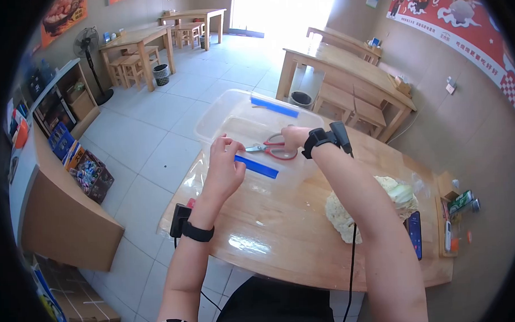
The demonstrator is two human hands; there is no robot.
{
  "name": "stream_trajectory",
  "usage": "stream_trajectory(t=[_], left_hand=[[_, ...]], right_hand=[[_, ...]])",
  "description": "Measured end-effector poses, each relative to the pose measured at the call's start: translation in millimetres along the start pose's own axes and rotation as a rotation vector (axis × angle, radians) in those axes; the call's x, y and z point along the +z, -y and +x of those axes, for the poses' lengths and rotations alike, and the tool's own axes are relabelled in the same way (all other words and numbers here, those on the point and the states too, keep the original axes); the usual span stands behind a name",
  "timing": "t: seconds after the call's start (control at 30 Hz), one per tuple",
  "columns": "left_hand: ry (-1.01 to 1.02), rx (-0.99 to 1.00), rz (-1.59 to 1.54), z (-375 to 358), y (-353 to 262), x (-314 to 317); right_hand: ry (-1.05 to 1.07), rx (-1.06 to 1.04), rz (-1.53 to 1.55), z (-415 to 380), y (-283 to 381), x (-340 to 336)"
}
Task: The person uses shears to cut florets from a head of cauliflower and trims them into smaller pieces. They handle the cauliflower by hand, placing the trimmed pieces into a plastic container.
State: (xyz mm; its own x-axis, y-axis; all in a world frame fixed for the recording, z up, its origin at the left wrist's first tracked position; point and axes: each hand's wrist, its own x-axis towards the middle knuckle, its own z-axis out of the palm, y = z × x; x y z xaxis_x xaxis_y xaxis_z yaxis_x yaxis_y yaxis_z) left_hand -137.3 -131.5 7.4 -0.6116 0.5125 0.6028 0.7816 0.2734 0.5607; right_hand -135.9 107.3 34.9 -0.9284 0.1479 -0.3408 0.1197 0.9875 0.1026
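Red-handled scissors (273, 148) are over the clear plastic bin (216, 114), blades pointing left. My right hand (295, 138) is closed at the handle loops. Curled fingers of my left hand (226, 165) come right up to the blade tip at the bin's near side; what they pinch, if anything, I cannot make out. Close by my left hand is a blue latch (256, 166), and a second blue latch (274, 107) lies along the far side. Partly behind my right forearm sits a cauliflower (342, 217) on the wooden table (277, 228).
A phone (414, 235) lies right of the cauliflower, beside a wooden tray (446, 228) with cans and small items. Black cables hang from both wrists. A counter (72, 207) stands left, while wooden tables (345, 67) and stools are beyond, with a fan (89, 50) at the far left.
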Motion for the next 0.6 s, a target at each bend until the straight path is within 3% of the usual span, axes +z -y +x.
stream_trajectory(t=[0.13, 0.17, 0.2, 0.23, 0.3, 0.47, 0.5, 0.53, 0.6], left_hand=[[0.062, -0.04, -0.055, -1.3, 15.6, -18.5], [-0.084, -0.112, 0.071, -3.9, 9.2, -17.6], [-0.228, -0.179, 0.199, -4.7, 0.7, -15.9], [-0.223, -0.184, 0.2, -5.4, -5.8, -9.9], [-0.275, -0.205, 0.026, -12.3, -17.5, 2.3], [-0.099, -0.21, -0.097, -12.7, -3.0, -3.3], [-0.087, -0.231, -0.174, -8.8, 5.3, -10.1], [-0.083, -0.25, -0.252, -3.5, 13.7, -17.6], [0.034, -0.217, -0.311, 6.8, 29.7, -35.0]], right_hand=[[-0.029, 0.029, -0.03, -5.7, 23.2, 17.4], [-0.075, 0.011, -0.008, -11.1, 28.9, 19.9], [-0.3, -0.098, -0.05, -6.8, 24.2, 36.5], [-0.294, -0.099, -0.047, -11.7, 31.4, 28.2], [0.088, -0.045, -0.062, -24.9, 45.7, 5.1], [-0.069, -0.056, -0.104, -83.1, 34.3, -33.5], [0.043, 0.057, 0.015, -121.5, 46.1, -72.8], [-0.205, -0.122, 0.139, -118.2, 5.0, -51.2], [-0.176, 0.091, 0.323, -154.9, -1.3, -80.0]])
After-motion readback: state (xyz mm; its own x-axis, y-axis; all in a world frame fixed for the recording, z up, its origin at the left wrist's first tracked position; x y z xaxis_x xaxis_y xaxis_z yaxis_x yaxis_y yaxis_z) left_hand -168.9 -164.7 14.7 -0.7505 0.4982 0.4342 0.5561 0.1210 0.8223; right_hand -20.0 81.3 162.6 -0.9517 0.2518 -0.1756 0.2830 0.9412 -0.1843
